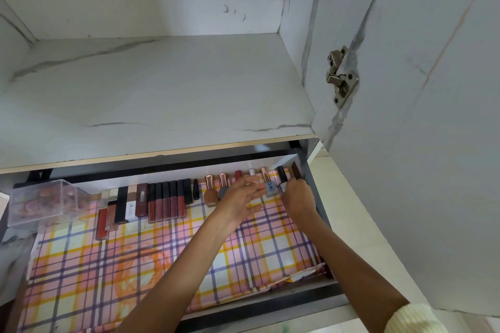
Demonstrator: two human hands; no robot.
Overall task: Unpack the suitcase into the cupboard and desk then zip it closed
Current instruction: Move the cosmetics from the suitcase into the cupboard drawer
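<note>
At the back right corner of the drawer [270,304], the right hand [299,197] curls its fingers round a black-capped bottle [282,174]; the left hand [240,199] hovers just beside, fingers straight and spread.

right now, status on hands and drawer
Left hand open above the polish row. Right hand grips black-capped bottle at row's right end, drawer open. Nothing in the way.

Cosmetics [167,201] along drawer [259,303] back wall, box [40,201] at L.
</note>
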